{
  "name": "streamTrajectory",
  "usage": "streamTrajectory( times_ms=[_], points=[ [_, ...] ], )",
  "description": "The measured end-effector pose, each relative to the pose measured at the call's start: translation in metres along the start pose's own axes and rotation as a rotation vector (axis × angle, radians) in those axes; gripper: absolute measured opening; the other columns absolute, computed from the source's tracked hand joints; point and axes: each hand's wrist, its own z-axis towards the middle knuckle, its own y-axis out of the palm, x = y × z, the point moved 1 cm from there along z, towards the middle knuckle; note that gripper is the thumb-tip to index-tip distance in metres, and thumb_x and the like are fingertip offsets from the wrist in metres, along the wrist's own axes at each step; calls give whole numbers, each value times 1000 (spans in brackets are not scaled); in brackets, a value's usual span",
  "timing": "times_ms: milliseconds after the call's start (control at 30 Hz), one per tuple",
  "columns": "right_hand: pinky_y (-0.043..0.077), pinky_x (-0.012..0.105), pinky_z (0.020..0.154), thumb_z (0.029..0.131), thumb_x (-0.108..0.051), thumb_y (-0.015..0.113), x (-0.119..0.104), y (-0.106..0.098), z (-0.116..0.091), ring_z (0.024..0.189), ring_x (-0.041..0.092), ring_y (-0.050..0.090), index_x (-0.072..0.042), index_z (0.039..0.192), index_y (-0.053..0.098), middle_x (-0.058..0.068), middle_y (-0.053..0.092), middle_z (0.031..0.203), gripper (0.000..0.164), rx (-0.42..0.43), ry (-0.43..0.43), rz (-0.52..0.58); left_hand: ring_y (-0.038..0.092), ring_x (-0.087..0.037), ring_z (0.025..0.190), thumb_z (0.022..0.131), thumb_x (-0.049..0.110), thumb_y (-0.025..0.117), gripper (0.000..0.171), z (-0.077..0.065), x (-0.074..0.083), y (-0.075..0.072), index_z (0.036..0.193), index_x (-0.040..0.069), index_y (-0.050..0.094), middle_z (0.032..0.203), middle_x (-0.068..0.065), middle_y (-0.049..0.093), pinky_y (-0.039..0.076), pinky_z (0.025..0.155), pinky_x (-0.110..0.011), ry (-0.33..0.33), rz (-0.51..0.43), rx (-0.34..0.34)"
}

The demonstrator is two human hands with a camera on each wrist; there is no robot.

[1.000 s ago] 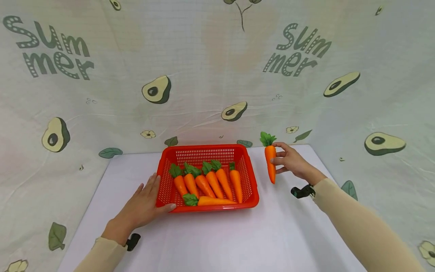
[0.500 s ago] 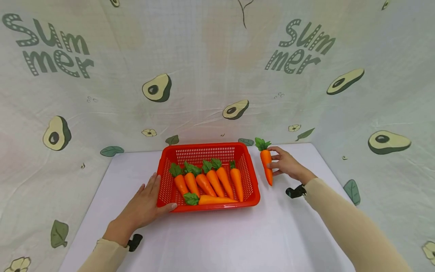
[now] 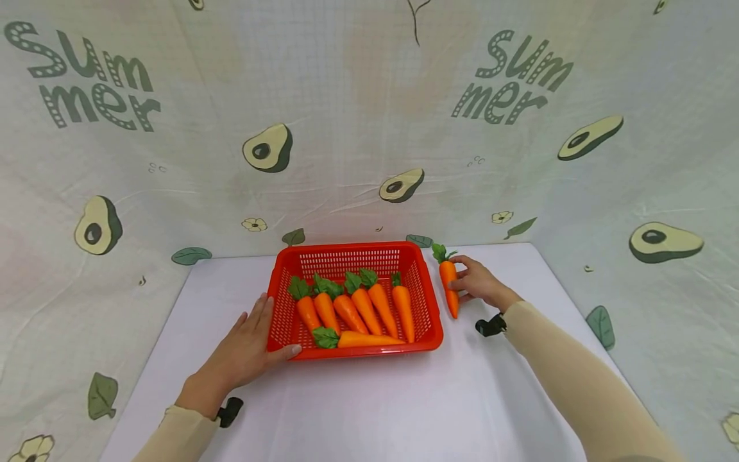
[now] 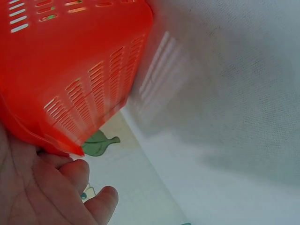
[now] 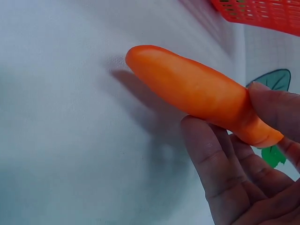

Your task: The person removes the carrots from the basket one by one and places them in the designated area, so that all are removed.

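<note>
A red plastic basket (image 3: 355,353) stands on the white table with several orange carrots (image 3: 365,308) in it, their green tops mostly pointing away. Most lie side by side, while one carrot (image 3: 369,340) lies crosswise along the near side. My left hand (image 3: 242,350) rests on the basket's left rim, fingers straight and thumb over the front corner. To the right of the basket, my right hand (image 3: 479,282) pinches a carrot (image 3: 448,282) between thumb and fingers, its leaves pointing away. In the right wrist view this carrot (image 5: 197,86) casts a shadow on the table close below it.
The white table (image 3: 369,410) ends at a hanging cloth (image 3: 335,212) printed with avocados and leaves, close behind the basket. Similar cloth hangs at both sides. A black wrist camera (image 3: 491,326) sits on the right wrist, another black camera (image 3: 229,412) on the left.
My right hand has moved left and slightly down with the carrot, closer to the basket's right side. The left hand stays at the basket's rim. The head view has shifted slightly.
</note>
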Motion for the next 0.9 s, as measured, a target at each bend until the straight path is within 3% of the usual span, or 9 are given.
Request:
streamTrajectory(
  times_ms=[267, 433, 633, 900],
  points=[
    [66, 46, 84, 99, -11, 71, 2, 5, 7, 111, 37, 69, -6, 163, 29, 36, 48, 151, 77, 5, 30, -40, 27, -47, 157, 89, 82, 58, 127, -1, 1, -1, 166, -7, 12, 174, -28, 14, 24, 127, -65, -4, -4, -5],
    [67, 41, 81, 99, -13, 72, 6, 6, 11, 106, 35, 70, -7, 163, 32, 35, 50, 149, 76, 28, 45, -67, 27, -46, 157, 87, 87, 54, 129, -1, 1, -1, 166, -6, 12, 174, -27, 15, 25, 127, -64, -5, -1, -5],
    [66, 36, 80, 100, -16, 72, 10, 7, 14, 100, 32, 71, -9, 162, 35, 32, 55, 146, 73, 71, 64, -105, 26, -45, 158, 89, 82, 59, 126, -1, 1, 0, 166, -7, 13, 174, -27, 16, 24, 127, -64, -7, 0, -6],
    [66, 36, 79, 100, -21, 72, 14, 8, 16, 98, 31, 70, -9, 162, 36, 31, 55, 144, 73, 98, 48, -129, 26, -45, 158, 88, 86, 54, 128, -1, 1, 1, 166, -6, 12, 174, -27, 15, 25, 127, -65, -9, -2, -2]
  ],
)
